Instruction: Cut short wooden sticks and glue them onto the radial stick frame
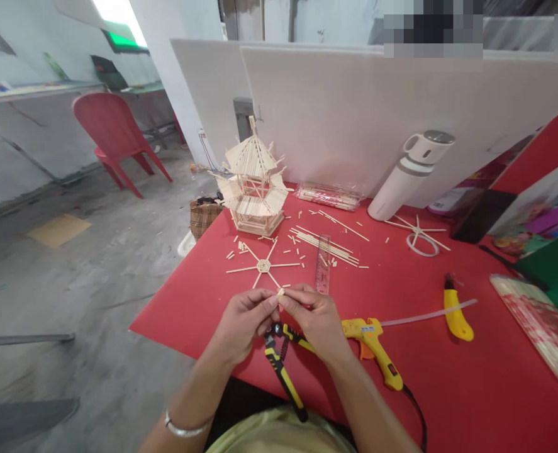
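Both hands meet over the near part of the red table, pinching a few short wooden stick pieces (281, 292) between the fingertips. My left hand (245, 321) is closed on one side of them, my right hand (317, 318) on the other. Just beyond the fingers lies a six-spoked stick frame (263, 265) with a small hexagon at its centre. Below the hands, partly covered by them, are black-and-yellow pliers (282, 371) with their handles spread. A yellow glue gun (372, 343) lies to the right, a clear glue stick (429, 313) reaching out behind it.
At the back left stands a stick pagoda (255, 189). Loose sticks (328, 245) and a clear ruler (323, 264) lie mid-table. Farther right are a white bottle (408, 176), a yellow-handled cutter (457, 314) and packaged sticks (538, 330). White boards (354, 113) close off the back.
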Tool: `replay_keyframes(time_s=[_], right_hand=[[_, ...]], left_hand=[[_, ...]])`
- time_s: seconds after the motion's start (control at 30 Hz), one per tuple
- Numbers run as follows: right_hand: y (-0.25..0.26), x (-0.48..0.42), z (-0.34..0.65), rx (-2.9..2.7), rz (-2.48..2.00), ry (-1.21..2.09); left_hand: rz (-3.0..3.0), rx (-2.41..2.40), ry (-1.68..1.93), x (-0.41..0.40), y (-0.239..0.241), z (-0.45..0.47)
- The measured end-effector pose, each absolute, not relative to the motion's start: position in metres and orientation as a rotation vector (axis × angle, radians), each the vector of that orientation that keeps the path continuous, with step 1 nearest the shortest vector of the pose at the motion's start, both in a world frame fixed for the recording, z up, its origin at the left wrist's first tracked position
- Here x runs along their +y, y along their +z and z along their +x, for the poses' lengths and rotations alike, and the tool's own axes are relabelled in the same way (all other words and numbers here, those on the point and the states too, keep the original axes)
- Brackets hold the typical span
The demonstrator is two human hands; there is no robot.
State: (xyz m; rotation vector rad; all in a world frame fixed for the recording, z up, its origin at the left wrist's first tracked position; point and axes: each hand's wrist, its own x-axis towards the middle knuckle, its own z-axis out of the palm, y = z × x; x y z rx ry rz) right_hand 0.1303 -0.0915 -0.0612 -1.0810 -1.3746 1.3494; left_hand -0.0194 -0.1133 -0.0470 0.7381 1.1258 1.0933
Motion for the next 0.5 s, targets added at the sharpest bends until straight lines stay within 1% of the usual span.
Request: replay_keyframes(time_s=[0.27,0.5], right_hand=[[-0.0655,-0.0918,0.1266,-1.31,-1.059,1.389],[-0.0625,-0.0917,0.1282,-1.341,-1.095,1.355]], left_hand=[[0.707,1.134,1.079,-0.1169,-0.0436,-0.0227],[0.736,1.127,1.067,-0.1177,-0.043,-0.0228]])
